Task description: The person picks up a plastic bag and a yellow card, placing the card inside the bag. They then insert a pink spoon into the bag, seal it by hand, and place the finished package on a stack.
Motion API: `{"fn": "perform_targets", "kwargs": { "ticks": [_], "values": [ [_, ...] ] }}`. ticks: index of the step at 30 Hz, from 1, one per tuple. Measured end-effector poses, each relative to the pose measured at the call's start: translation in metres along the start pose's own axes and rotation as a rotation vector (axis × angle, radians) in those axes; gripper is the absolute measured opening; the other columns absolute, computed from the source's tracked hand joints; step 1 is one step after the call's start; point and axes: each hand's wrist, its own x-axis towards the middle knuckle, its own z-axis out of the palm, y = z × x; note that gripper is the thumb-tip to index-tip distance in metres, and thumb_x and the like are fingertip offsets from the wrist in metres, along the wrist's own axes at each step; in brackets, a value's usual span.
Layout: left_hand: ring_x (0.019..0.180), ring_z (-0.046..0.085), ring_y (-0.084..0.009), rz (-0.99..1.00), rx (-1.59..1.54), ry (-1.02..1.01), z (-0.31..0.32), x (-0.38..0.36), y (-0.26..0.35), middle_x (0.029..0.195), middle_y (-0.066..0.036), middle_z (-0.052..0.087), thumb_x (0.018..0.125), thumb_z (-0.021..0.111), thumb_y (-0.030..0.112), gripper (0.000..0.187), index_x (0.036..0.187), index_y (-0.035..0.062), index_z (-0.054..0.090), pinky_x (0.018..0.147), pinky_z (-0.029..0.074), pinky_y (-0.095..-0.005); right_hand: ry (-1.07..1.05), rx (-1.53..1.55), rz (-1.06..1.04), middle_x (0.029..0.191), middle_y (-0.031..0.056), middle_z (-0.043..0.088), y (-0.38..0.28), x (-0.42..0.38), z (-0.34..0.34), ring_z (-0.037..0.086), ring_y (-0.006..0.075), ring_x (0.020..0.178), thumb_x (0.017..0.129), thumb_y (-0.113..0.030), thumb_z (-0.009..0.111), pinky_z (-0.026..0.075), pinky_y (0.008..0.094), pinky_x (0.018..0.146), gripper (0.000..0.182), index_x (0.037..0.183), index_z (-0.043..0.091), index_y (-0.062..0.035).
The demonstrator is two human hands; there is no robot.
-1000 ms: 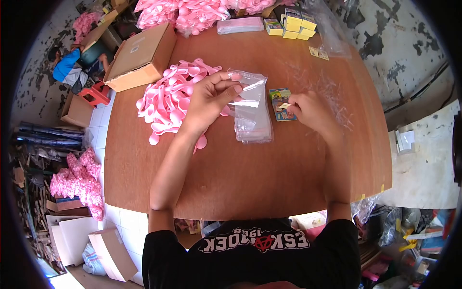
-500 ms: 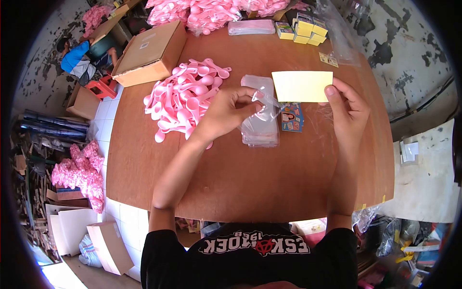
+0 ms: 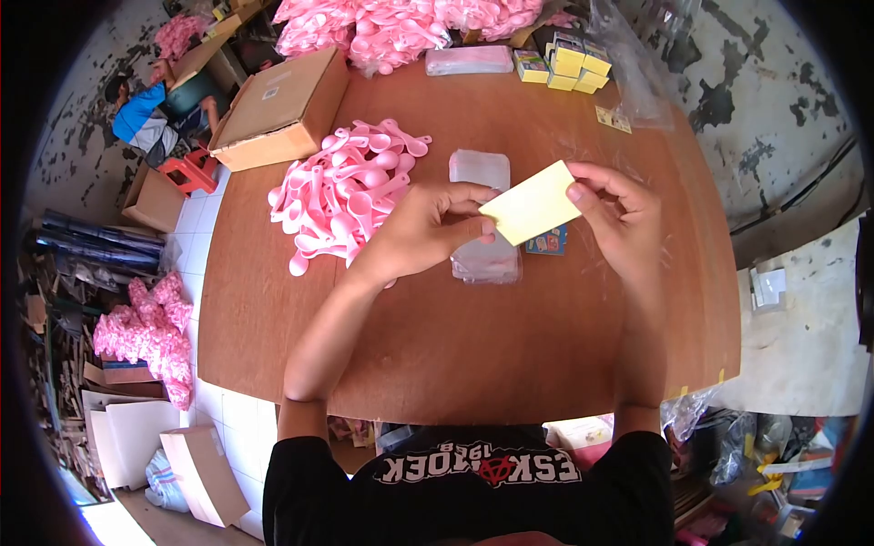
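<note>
A pale yellow card (image 3: 537, 202) is held tilted above the table, its right end pinched between the thumb and fingers of my right hand (image 3: 624, 218). My left hand (image 3: 410, 232) is closed at the card's lower left corner, with a thin clear plastic bag at its fingertips. The bag is hard to make out against what lies below. Beneath the hands is a stack of clear plastic bags (image 3: 481, 167), partly covered by the card. Blue printed cards (image 3: 549, 241) show under the card's edge. Left of my left hand lies a heap of pink scoops (image 3: 350, 187).
A cardboard box (image 3: 278, 105) stands at the table's back left. Bagged pink scoops (image 3: 391, 32), a plastic bag bundle (image 3: 469, 60) and stacked yellow card packs (image 3: 566, 62) line the far edge. At far left, a person in blue (image 3: 141, 118) sits on a red stool (image 3: 188, 171).
My right hand has brought the card left and down, tilting it until its left corner meets my left hand's fingers. My left hand stays nearly in place.
</note>
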Motion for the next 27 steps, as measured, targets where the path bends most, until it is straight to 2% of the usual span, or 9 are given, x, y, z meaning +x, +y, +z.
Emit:
{"fn": "perform_targets", "kwargs": {
  "ticks": [5,8,11,16,18,20,22,25,27],
  "values": [
    [0.093,0.064,-0.009,0.005,-0.026,-0.03,0.005,-0.001,0.003,0.101,-0.01,0.072,0.091,0.061,0.001,0.031,0.122,-0.0049,0.061,0.081,0.05,-0.0255,0.002,-0.06,-0.036,0.086,0.0049,0.072,-0.002,-0.003,0.004,0.065,0.0081,0.076,0.087,-0.007,0.071,0.049,0.0227,0.065,0.01,0.095,0.071,-0.0003],
    [0.092,0.064,-0.0088,-0.009,-0.052,-0.035,0.009,-0.003,0.001,0.102,-0.01,0.071,0.092,0.062,0.003,0.031,0.122,-0.0048,0.061,0.08,0.051,-0.0256,-0.087,-0.042,-0.02,0.086,0.0062,0.071,-0.006,-0.005,0.008,0.065,0.0088,0.079,0.086,-0.006,0.071,0.049,0.0228,0.066,0.012,0.097,0.071,-0.0001],
    [0.091,0.064,-0.0088,0.038,-0.059,-0.039,0.011,-0.003,-0.001,0.102,-0.01,0.071,0.092,0.063,0.005,0.031,0.121,-0.0048,0.061,0.079,0.051,-0.0258,-0.31,-0.042,-0.055,0.097,0.0101,0.068,-0.009,-0.005,0.009,0.065,0.0135,0.085,0.088,-0.005,0.068,0.051,0.0259,0.074,0.013,0.099,0.07,0.0004],
    [0.095,0.064,-0.0108,0.081,-0.032,0.02,0.012,-0.003,-0.003,0.107,-0.011,0.07,0.093,0.061,0.003,0.031,0.123,-0.0045,0.06,0.081,0.053,-0.0255,-0.417,-0.045,-0.107,0.1,0.0103,0.067,-0.003,-0.008,0.018,0.066,0.0155,0.089,0.09,-0.008,0.067,0.053,0.0286,0.076,0.015,0.103,0.069,0.0003],
    [0.096,0.064,-0.0113,0.08,-0.024,0.013,0.012,-0.002,-0.001,0.108,-0.012,0.07,0.093,0.061,0.002,0.029,0.121,-0.0043,0.062,0.082,0.053,-0.0262,-0.447,0.166,0.091,0.1,0.0102,0.067,-0.001,-0.011,0.022,0.065,0.0146,0.092,0.092,-0.01,0.065,0.055,0.0286,0.077,0.018,0.106,0.068,0.0012],
    [0.097,0.065,-0.0119,0.077,-0.015,0.007,0.014,-0.002,-0.001,0.109,-0.012,0.07,0.093,0.061,0.002,0.026,0.119,-0.0041,0.064,0.083,0.053,-0.027,-0.47,0.177,0.122,0.098,0.0096,0.068,0.003,-0.013,0.022,0.065,0.0141,0.091,0.093,-0.011,0.065,0.056,0.0288,0.078,0.02,0.108,0.067,0.0016],
    [0.099,0.065,-0.013,0.174,0.01,0.037,0.018,-0.002,-0.001,0.11,-0.012,0.07,0.093,0.06,0.001,0.022,0.113,-0.0032,0.067,0.086,0.053,-0.0278,-0.498,0.192,0.151,0.097,0.009,0.068,0.004,-0.015,0.021,0.065,0.0136,0.09,0.093,-0.012,0.065,0.057,0.029,0.078,0.021,0.109,0.066,0.002],
    [0.101,0.067,-0.018,0.255,0.029,0.051,0.023,-0.004,-0.001,0.109,-0.014,0.07,0.091,0.063,0.001,0.022,0.112,-0.0009,0.069,0.087,0.053,-0.0291,-0.574,0.115,0.192,0.092,0.0087,0.069,-0.005,-0.017,0.022,0.066,0.0127,0.085,0.092,-0.01,0.065,0.057,0.0293,0.076,0.021,0.108,0.066,0.0031],
    [0.104,0.066,-0.0211,0.33,0.076,0.044,0.024,-0.002,-0.006,0.111,-0.016,0.069,0.089,0.064,0.001,0.023,0.112,-0.0001,0.069,0.087,0.054,-0.0299,-0.74,-0.1,0.204,0.09,0.0092,0.07,-0.016,-0.012,0.022,0.067,0.0137,0.08,0.092,-0.01,0.065,0.057,0.0291,0.074,0.019,0.106,0.066,0.0037]
  ]
}}
